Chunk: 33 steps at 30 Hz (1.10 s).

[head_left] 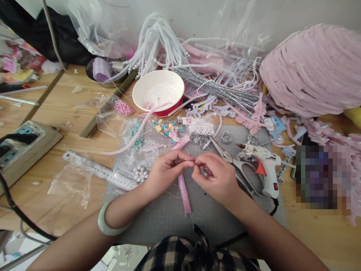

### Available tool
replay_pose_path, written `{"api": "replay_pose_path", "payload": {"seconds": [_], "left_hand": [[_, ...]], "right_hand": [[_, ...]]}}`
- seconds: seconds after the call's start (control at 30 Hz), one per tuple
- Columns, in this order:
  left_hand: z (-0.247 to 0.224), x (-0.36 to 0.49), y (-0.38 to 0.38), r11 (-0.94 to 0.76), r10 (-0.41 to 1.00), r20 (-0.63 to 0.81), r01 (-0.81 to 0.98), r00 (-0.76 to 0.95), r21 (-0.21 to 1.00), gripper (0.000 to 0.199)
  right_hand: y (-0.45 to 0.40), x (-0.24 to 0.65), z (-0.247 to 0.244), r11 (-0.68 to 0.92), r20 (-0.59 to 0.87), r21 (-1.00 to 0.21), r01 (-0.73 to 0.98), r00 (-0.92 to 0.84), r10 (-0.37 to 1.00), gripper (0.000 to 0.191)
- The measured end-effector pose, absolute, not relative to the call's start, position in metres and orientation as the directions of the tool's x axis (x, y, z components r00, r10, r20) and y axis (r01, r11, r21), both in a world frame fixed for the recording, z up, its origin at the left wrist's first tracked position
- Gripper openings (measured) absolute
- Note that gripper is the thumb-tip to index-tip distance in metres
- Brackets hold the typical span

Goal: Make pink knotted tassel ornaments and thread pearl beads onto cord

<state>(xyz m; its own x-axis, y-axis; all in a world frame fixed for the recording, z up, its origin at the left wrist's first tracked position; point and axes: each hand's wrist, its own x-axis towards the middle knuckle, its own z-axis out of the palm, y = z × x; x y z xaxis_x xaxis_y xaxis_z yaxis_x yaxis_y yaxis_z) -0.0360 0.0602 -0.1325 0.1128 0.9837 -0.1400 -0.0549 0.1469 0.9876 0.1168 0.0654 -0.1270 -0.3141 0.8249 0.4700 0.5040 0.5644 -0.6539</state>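
My left hand (170,169) and my right hand (216,175) meet over the grey cutting mat (158,222), fingertips almost touching. Both are closed in a pinch. A thin pale thread (174,195) runs about the fingers; what exactly sits between the tips is too small to make out. Beneath the hands lies a pink ribbon-like strip (184,194), flat on the mat. White pearl beads (141,174) in clear plastic are beside my left wrist. Scissors (239,169) lie partly behind my right hand, close to a white hot glue gun (267,165) with an orange trigger.
A metal ruler (98,171) lies left, near a power strip (25,150). Behind the mat are a white-and-red bowl (158,88), silver pipe cleaners (214,86), white pipe cleaners (158,45), teal beads (138,139) and bagged pearls (200,128). A large pink roll (313,71) stands back right.
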Motion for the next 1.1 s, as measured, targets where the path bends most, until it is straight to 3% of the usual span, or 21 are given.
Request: {"api": "replay_pose_path", "payload": {"seconds": [0.43,0.63,0.93,1.1], "left_hand": [[-0.1284,-0.0358,0.0618,0.145,0.986,-0.141,-0.041,0.089,0.989,0.010],[-0.1303,-0.0355,0.0619,0.138,0.986,-0.128,-0.094,0.108,0.986,0.011],[-0.1320,-0.0366,0.0642,0.120,0.988,-0.120,0.014,0.093,0.993,0.012],[-0.1319,-0.0357,0.0645,0.143,0.984,-0.139,-0.031,0.109,0.989,0.013]], "right_hand": [[0.0697,0.1186,-0.1251,0.431,0.343,-0.794,0.429,-0.269,0.900,0.013],[0.0706,0.1203,-0.1218,0.292,0.203,-0.881,0.371,-0.261,0.944,0.013],[0.0737,0.1231,-0.1261,0.338,0.242,-0.865,0.371,-0.282,0.928,0.014],[0.0734,0.1235,-0.1258,0.322,0.229,-0.867,0.379,-0.270,0.935,0.012]]}}
